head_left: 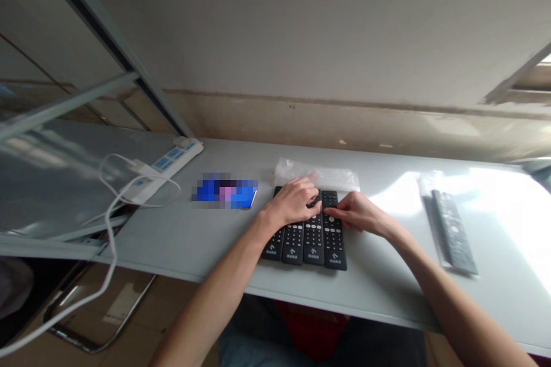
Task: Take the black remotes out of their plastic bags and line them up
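White table (379, 292) runs under a plain wall. At frame centre, 4 black remotes (306, 235) lie side by side, touching, tops toward the wall. Your left hand (294, 202) rests flat, fingers spread, on the upper ends of the left ones. Your right hand (360, 213) has fingers loosely curled, fingertips on the rightmost remote, gripping nothing. Judging by this, the row looks set; a bagged remote (451, 232) at right remains apart.
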Available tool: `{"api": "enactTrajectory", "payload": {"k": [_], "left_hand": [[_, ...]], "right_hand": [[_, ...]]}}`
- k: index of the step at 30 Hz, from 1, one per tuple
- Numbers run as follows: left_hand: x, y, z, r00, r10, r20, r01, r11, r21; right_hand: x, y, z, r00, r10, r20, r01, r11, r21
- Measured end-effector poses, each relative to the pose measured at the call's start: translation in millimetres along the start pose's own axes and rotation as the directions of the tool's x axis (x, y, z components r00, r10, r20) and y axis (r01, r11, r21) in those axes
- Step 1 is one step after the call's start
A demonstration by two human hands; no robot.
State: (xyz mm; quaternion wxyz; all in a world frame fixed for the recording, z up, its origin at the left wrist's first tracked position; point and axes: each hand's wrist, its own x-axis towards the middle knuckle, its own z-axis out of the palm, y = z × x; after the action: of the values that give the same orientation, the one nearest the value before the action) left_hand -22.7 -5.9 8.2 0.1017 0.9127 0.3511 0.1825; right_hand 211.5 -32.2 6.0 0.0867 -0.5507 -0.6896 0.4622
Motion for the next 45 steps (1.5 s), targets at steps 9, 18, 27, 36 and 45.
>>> {"api": "enactTrajectory", "payload": {"k": [9, 18, 27, 36, 45], "left_hand": [[1, 0, 0.8, 0.998, 0.051, 0.042, -0.050, 0.999, -0.009], [0, -3, -0.9, 0.997, 0.059, 0.051, -0.058, 0.998, -0.017], [-1, -1, -4.0, 0.997, 0.053, 0.060, -0.053, 0.999, -0.005], [0, -1, -3.3, 0.996, 0.077, 0.051, -0.078, 0.997, 0.012], [0, -2, -3.6, 0.998, 0.056, 0.041, -0.057, 0.998, 0.027]], "right_hand": [[-1, -4, 6, 0.996, -0.084, -0.044, 0.082, 0.996, -0.028], [-10, -10, -7, 0.990, -0.093, 0.102, 0.091, 0.996, 0.020], [-68, 23, -56, 0.908, -0.090, -0.408, -0.031, 0.959, -0.282], [-128, 138, -47, 0.616, -0.169, -0.770, -0.412, 0.764, -0.497], [-136, 153, -20, 0.524, -0.114, -0.844, -0.470, 0.788, -0.398]]}}
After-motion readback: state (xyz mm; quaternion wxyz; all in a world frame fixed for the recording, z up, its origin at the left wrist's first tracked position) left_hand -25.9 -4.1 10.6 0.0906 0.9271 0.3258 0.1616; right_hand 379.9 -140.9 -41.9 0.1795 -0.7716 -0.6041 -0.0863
